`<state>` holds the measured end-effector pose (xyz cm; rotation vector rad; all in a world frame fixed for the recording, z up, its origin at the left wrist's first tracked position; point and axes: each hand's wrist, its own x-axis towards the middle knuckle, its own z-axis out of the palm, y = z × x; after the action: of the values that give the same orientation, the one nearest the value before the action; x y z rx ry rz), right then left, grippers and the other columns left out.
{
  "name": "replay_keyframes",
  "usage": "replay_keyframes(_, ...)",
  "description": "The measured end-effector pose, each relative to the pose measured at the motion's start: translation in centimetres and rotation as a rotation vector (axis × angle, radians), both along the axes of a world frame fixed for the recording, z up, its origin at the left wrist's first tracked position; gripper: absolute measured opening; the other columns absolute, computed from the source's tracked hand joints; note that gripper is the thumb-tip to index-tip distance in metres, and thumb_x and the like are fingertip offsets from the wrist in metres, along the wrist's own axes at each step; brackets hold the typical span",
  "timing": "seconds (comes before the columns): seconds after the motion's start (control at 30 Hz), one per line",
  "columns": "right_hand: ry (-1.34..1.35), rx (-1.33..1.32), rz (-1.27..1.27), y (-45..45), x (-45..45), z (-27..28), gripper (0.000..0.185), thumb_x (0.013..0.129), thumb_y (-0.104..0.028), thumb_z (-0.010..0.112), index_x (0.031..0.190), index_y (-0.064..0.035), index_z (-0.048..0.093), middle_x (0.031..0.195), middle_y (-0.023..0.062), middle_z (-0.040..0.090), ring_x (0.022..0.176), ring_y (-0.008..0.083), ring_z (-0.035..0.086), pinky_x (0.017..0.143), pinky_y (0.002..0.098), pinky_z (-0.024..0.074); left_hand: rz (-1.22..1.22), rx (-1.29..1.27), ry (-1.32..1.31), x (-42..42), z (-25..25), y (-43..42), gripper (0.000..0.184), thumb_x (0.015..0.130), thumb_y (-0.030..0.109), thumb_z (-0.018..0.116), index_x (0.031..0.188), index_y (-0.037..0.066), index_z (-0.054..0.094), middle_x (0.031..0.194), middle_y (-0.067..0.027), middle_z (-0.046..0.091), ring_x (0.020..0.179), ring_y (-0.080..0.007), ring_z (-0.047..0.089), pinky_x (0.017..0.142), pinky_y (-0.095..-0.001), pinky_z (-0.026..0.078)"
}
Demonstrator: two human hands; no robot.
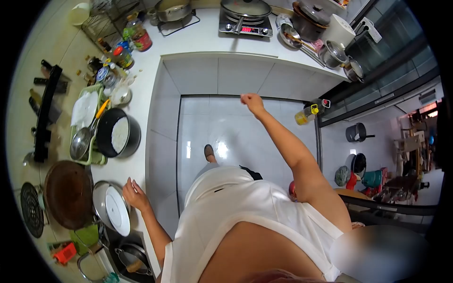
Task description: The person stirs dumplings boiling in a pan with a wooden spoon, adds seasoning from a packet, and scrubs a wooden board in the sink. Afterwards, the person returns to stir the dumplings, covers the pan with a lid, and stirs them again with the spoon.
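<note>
My left hand (135,194) hovers at the counter's edge with its fingers stretched out, holding nothing. Right beside it, a white plate (117,209) leans in a metal bowl (100,195); whether the fingertips touch the plate is hard to tell. Beyond that hand stands a black pot (134,136) with white rice (119,134) inside. My right hand (253,104) is out over the floor in front of me, fingers curled in, with nothing visible in it.
A lidded pan (246,8) sits on the lit cooktop (255,31) ahead. A green rack (97,157) with a skimmer (80,143), a brown wok (69,194) and the sink (111,245) line the left. Oil bottles (306,114) stand on the floor near the right doorway.
</note>
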<state>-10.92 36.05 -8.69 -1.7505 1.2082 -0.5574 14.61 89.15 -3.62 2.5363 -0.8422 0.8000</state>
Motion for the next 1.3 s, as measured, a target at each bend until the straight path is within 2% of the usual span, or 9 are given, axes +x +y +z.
replay_keyframes(0.07, 0.067, -0.109, -0.063, -4.7, -1.2, -0.8, 0.028, 0.083, -0.035, 0.063, 0.089, -0.0084, 0.071, 0.083, 0.0106, 0.07, 0.079, 0.0287, 0.065, 0.072, 0.0374, 0.049, -0.063, -0.028, -0.003, 1.9, 0.2, -5.4, 0.02, 0.087, 0.01, 0.063, 0.107, 0.006, 0.064, 0.098, -0.0127, 0.061, 0.092, -0.0312, 0.059, 0.082, -0.0403, 0.046)
replay_keyframes(0.13, 0.14, -0.111, -0.099, -9.0, -2.9, -0.5, 0.028, 0.086, -0.027, 0.064, 0.102, -0.0043, 0.069, 0.093, 0.0115, 0.07, 0.088, 0.0205, 0.064, 0.078, 0.0316, 0.0487, -0.132, -0.031, 0.027, 3.8, -0.7, -10.0, 0.021, 0.088, 0.009, 0.062, 0.109, 0.006, 0.064, 0.101, -0.0134, 0.061, 0.093, -0.0313, 0.058, 0.081, -0.0403, 0.046)
replay_keyframes(0.2, 0.226, -0.256, -0.123, -15.4, -5.6, -4.8, 0.034, 0.085, -0.03, 0.065, 0.11, -0.0073, 0.067, 0.098, 0.0143, 0.069, 0.09, 0.0232, 0.065, 0.08, 0.0338, 0.0493, -0.198, -0.019, 0.053, 6.0, -0.5, -15.3, 0.024, 0.087, 0.009, 0.061, 0.111, 0.006, 0.063, 0.107, -0.0143, 0.06, 0.097, -0.0323, 0.058, 0.084, -0.0409, 0.046)
replay_keyframes(0.27, 0.452, -0.193, -0.139, -18.5, -7.4, -1.6, 0.037, 0.082, -0.034, 0.065, 0.114, -0.0151, 0.066, 0.117, 0.017, 0.062, 0.111, 0.0335, 0.057, 0.093, 0.0409, 0.0462, -0.25, -0.033, 0.098, 8.2, -0.1, -21.5, 0.026, 0.086, 0.01, 0.061, 0.112, 0.006, 0.063, 0.108, -0.0147, 0.06, 0.099, -0.0334, 0.057, 0.087, -0.0417, 0.045)
replay_keyframes(0.5, 0.688, -0.343, -0.27, -30.3, -13.9, 2.1, 0.048, 0.085, -0.023, 0.063, 0.129, -0.007, 0.052, 0.129, 0.0207, 0.052, 0.121, 0.0388, 0.047, 0.102, 0.0438, 0.0393, -0.629, -0.071, 0.145, 13.5, 4.6, -47.5, 0.036, 0.083, 0.009, 0.065, 0.118, 0.005, 0.06, 0.111, -0.0169, 0.06, 0.102, -0.0345, 0.056, 0.09, -0.0421, 0.044)
replay_keyframes(0.73, 0.687, -0.732, -0.282, -48.2, -19.7, -0.3, 0.057, 0.079, -0.007, 0.064, 0.133, -0.0061, 0.045, 0.133, 0.0225, 0.046, 0.116, 0.0395, 0.05, 0.096, 0.0452, 0.0455, -0.9, -0.108, 0.206, 7.3, 10.5, -75.0, 0.043, 0.083, 0.018, 0.067, 0.123, 0.006, 0.058, 0.115, -0.0171, 0.061, 0.107, -0.034, 0.055, 0.093, -0.0404, 0.043)
replay_keyframes(0.97, 0.922, -0.623, -0.2, -59.0, -20.9, -0.8, 0.054, 0.086, -0.005, 0.05, 0.139, -0.0109, 0.04, 0.138, 0.0165, 0.045, 0.117, 0.0349, 0.052, 0.091, 0.0456, 0.0485, -0.776, -0.014, 0.422, 4.0, 10.6, -96.8, 0.061, 0.08, 0.031, 0.07, 0.134, 0.011, 0.049, 0.125, -0.0186, 0.056, 0.116, -0.0356, 0.052, 0.097, -0.0414, 0.042)
replay_keyframes(1.1, 1.095, -0.553, -0.091, -62.0, -21.8, -2.3, 0.057, 0.087, -0.011, 0.053, 0.142, -0.0141, 0.037, 0.132, 0.015, 0.048, 0.115, 0.0306, 0.054, 0.088, 0.0427, 0.05, -0.702, 0.093, 0.351, 3.6, 9.9, -104.0, 0.072, 0.078, 0.036, 0.072, 0.14, 0.017, 0.042, 0.13, -0.0195, 0.052, 0.117, -0.039, 0.051, 0.098, -0.0439, 0.043)
replay_keyframes(1.3, 1.08, -0.482, -0.051, -62.9, -22.9, -4.2, 0.016, 0.086, -0.013, 0.054, 0.101, -0.0087, 0.06, 0.096, 0.012, 0.065, 0.091, 0.0297, 0.064, 0.08, 0.042, 0.0505, -0.579, 0.444, 0.305, 3.8, 10.2, -109.4, 0.073, 0.077, 0.042, 0.071, 0.141, 0.024, 0.04, 0.126, -0.0189, 0.052, 0.116, -0.0406, 0.051, 0.095, -0.0454, 0.046)
